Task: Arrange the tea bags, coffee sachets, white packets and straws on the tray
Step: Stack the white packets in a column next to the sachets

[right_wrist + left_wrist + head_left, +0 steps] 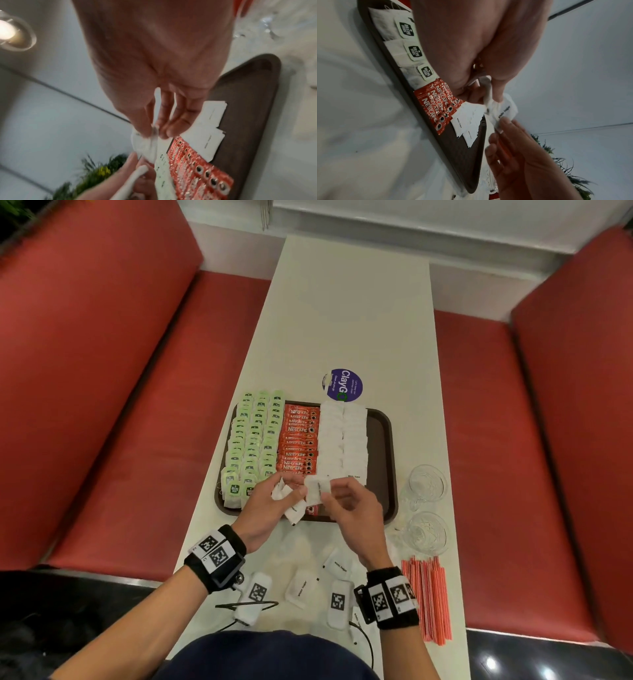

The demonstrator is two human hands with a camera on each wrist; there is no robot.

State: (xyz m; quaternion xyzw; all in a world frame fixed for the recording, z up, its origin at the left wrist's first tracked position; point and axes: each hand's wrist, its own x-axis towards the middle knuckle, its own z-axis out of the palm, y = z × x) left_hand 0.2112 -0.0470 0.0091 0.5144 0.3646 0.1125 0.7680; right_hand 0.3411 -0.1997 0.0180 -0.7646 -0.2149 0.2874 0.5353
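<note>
loose white packets (301, 587) lie at the table's near edge. above the tray's (382, 440) near edge, our left hand (265, 508) grips a bunch of packets; our right hand (349, 505) pinches one (317, 489).

Glossy red foil on the coffee sachets (297, 440), catching the light. Matt white paper on the white packets (342, 436), a bit crinkled. Tea bags (251, 440) look like soft gauzy paper with green card tags. The tray (380, 446) is dull brown plastic, the table (349, 313) smooth white. Clear cut glass cups (426, 484), thin plastic straws (428, 597).
</note>
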